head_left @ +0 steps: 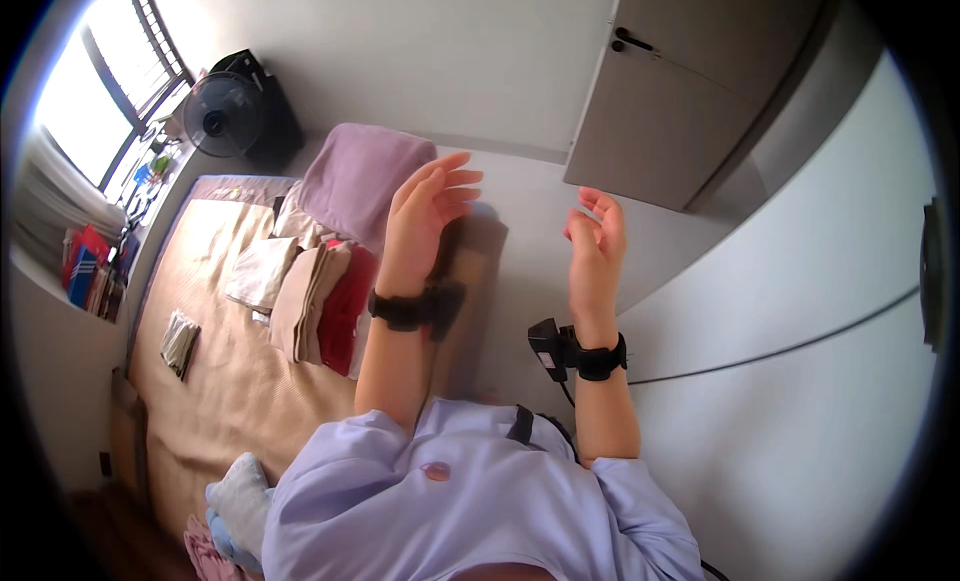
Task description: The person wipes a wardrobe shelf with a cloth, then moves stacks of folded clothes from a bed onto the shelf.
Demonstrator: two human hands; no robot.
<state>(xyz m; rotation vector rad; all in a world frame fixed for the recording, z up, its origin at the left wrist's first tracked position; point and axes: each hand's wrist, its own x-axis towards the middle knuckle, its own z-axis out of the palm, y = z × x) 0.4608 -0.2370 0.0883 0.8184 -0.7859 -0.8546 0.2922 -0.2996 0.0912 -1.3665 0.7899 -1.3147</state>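
Lavender shirt (470, 511) sat nearest, left hand (425, 206) empty and loosely spread, right hand (597, 236) empty and half-curled; folded clothes (303, 301) on the bed (230, 406) looked soft, light, best gripped underneath.

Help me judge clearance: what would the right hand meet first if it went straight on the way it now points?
The right hand would probably meet the flat grey-brown door with the black lever handle first, though this view leaves the depth unclear.

The folded clothes (303, 303) are cream, beige and red, the blanket (362, 181) mauve, the bedsheet (235, 396) tan.
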